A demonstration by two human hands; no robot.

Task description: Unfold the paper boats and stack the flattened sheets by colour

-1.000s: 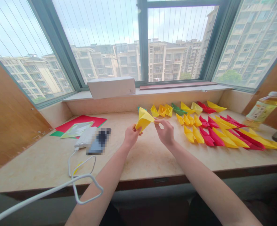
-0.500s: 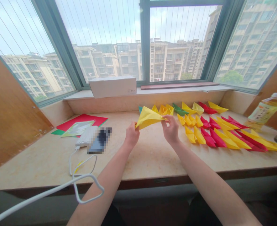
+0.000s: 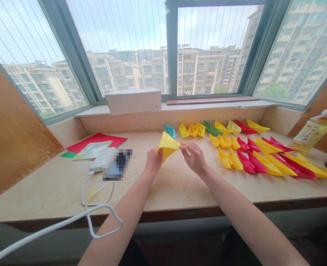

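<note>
Yellow paper (image 3: pixel 169 145), one piece, in two hands (image 3: pixel 154 161) (image 3: pixel 195 156)

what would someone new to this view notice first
Most likely the rows of bright paper boats, mostly yellow and red, spread over the right of the counter. Next, the yellow folded paper held between the left hand and right hand at the centre. Behind, a white box rests on the sill left of centre.
</note>
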